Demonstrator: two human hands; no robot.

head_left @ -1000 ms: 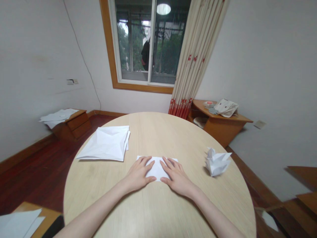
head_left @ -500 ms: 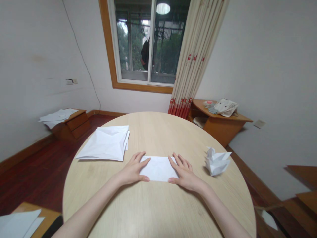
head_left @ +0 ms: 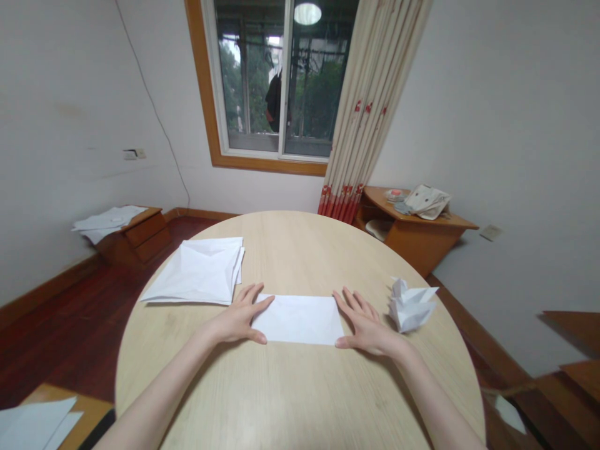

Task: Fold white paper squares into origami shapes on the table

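A folded white sheet of paper [head_left: 300, 319] lies flat on the round light wooden table [head_left: 290, 394], a long rectangle in front of me. My left hand [head_left: 237, 317] rests flat at its left end, fingers spread and stretched, thumb along the near edge. My right hand [head_left: 365, 325] lies flat at the right end in the same way, fingers apart. Neither hand holds anything; both press the paper's ends.
A stack of creased white sheets [head_left: 199, 272] lies on the table's left. A folded paper figure [head_left: 410, 306] stands at the right. Low wooden cabinets stand by the walls: one with papers [head_left: 110, 220] at left, one with a bag [head_left: 426, 201] at right.
Both hands have slid apart along the paper, from its middle out to its left and right ends, uncovering its centre. The paper stays flat on the table.
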